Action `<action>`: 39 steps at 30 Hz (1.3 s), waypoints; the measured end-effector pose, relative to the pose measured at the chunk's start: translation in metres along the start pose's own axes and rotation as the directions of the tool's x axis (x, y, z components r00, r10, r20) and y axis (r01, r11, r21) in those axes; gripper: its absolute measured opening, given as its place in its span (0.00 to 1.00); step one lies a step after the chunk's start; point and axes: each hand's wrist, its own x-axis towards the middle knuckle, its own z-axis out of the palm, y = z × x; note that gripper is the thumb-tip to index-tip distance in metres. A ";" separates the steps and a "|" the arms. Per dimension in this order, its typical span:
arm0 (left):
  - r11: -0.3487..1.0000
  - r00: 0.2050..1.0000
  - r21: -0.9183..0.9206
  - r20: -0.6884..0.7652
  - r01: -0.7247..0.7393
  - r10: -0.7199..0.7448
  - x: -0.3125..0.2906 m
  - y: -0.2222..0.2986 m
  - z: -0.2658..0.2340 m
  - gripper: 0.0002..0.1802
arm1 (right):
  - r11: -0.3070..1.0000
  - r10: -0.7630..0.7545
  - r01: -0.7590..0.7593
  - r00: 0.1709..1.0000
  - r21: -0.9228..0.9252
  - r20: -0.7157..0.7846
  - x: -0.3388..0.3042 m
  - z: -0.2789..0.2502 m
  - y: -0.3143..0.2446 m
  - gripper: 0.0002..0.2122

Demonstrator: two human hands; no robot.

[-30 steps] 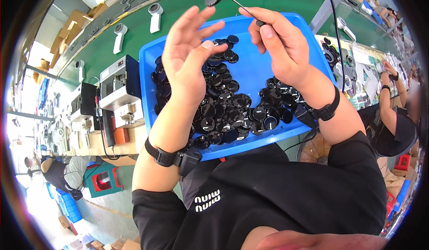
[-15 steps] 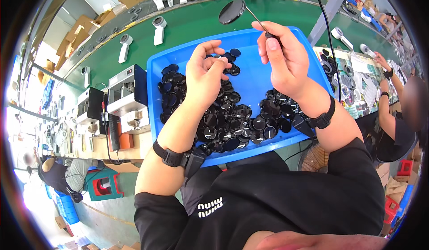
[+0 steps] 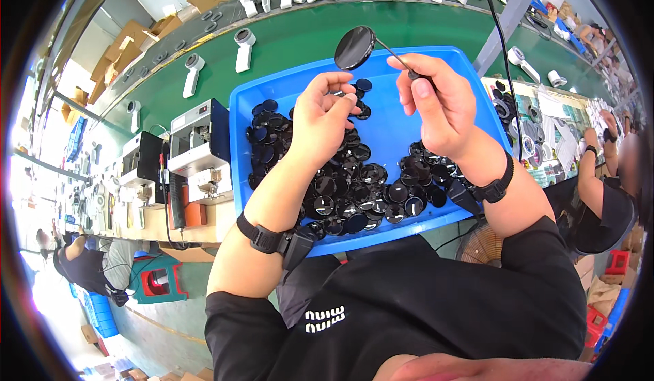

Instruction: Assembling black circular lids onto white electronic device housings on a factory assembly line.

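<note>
My right hand (image 3: 443,105) is closed around the dark handle of a thin-shafted tool like a screwdriver (image 3: 394,52). At the shaft's far end is a glossy black disc (image 3: 355,48), tilted above the far edge of a blue tub (image 3: 398,119); how the two are joined does not show. Lower and to the left, my left hand (image 3: 323,119) has its fingers curled toward the thumb over the tub. Whatever it pinches, if anything, is too small to make out. Many loose black discs (image 3: 361,194) lie in the tub below both hands.
Boxy machines (image 3: 197,136) stand left of the tub. Beyond it runs a green conveyor belt (image 3: 286,44) carrying white handled parts (image 3: 244,49). A black cable (image 3: 503,47) hangs at the right, near a grey post (image 3: 505,30). Another person (image 3: 589,197) works at the far right.
Both hands have shifted slightly right and down in the picture. The black disc at the tool's end has tilted, showing more of its face. The view itself has shifted a little too.
</note>
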 end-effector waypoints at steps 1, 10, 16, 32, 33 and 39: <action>1.000 1.000 0.002 0.005 0.003 -0.003 0.000 -0.001 0.000 0.19 | 1.000 -0.021 0.021 1.000 0.009 0.005 0.000 0.000 -0.001 0.14; 0.990 0.997 0.134 0.064 0.045 -0.054 -0.001 0.001 0.004 0.15 | 0.997 -0.065 0.069 0.994 0.044 -0.086 0.002 0.003 0.001 0.18; 0.988 0.996 0.143 0.061 0.060 -0.069 -0.001 0.003 0.002 0.11 | 0.991 -0.063 0.070 0.996 0.110 -0.062 -0.004 0.008 0.002 0.13; 0.985 0.991 0.158 0.101 0.066 -0.082 -0.001 0.000 -0.001 0.10 | 0.912 0.342 -0.330 0.940 0.242 -0.005 -0.004 0.012 0.005 0.07; 0.984 0.992 0.166 0.103 0.059 -0.077 -0.001 -0.001 -0.001 0.10 | 0.898 0.382 -0.369 0.924 0.239 -0.009 -0.004 0.012 0.005 0.07; 0.986 0.991 0.155 0.107 0.062 -0.080 -0.002 0.000 0.001 0.10 | 0.938 0.278 -0.294 0.954 0.184 0.109 -0.003 0.006 0.002 0.06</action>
